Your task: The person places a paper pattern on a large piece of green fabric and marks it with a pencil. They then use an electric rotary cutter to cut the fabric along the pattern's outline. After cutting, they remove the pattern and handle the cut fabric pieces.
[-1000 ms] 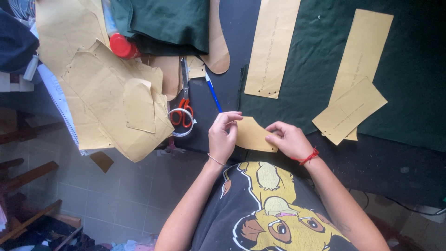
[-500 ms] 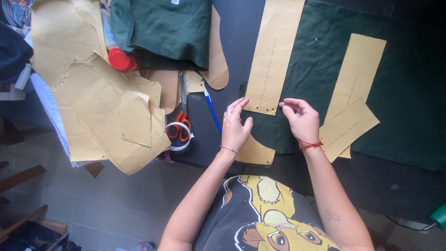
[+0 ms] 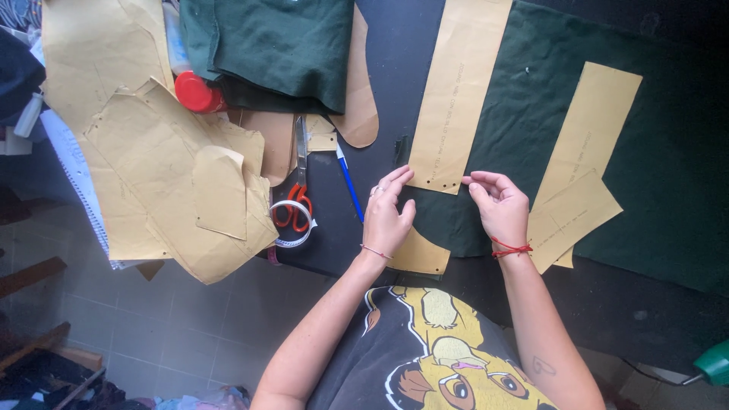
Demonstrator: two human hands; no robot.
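My left hand (image 3: 389, 215) rests flat, fingers spread, its fingertips on the near left corner of a long tan paper pattern strip (image 3: 457, 91). My right hand (image 3: 499, 206) pinches the strip's near right corner between thumb and fingers. The strip lies on dark green fabric (image 3: 668, 190) spread over a black table. A small curved tan pattern piece (image 3: 422, 257) lies under my left wrist at the table's near edge.
Red-handled scissors (image 3: 298, 190), a blue pen (image 3: 349, 182) and a tape roll (image 3: 292, 224) lie left of my hands. A pile of tan pattern sheets (image 3: 152, 152), folded green cloth (image 3: 273, 45) and a red-capped bottle (image 3: 196, 89) sit at left. Two more strips (image 3: 585, 167) lie right.
Both hands left the small curved piece near the table edge and moved forward to the long strip's near end. The camera view moved closer to the table.
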